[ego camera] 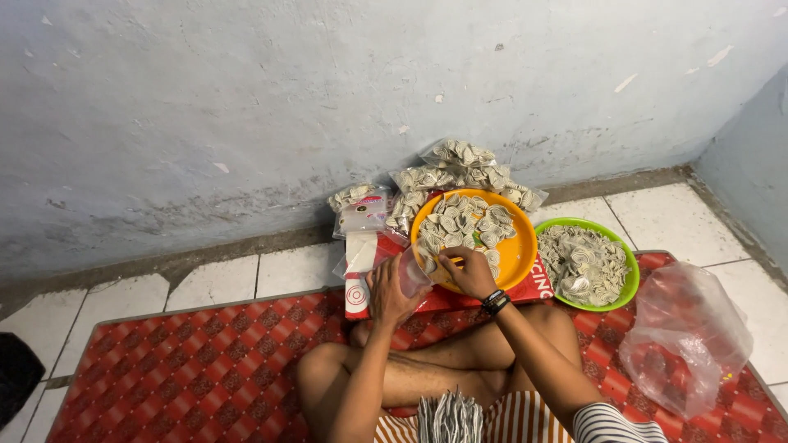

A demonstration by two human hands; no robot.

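I sit cross-legged on a red patterned mat. My left hand grips a small clear plastic bag and holds its mouth up. My right hand, with a black watch on the wrist, pinches pale curled crackers at the near rim of an orange plate, right beside the bag. The orange plate holds a heap of the same pale crackers.
A green bowl full of pale crackers stands right of the orange plate. Several filled clear bags lie against the grey wall. A large crumpled clear plastic bag lies on the mat at right. A dark object lies at far left.
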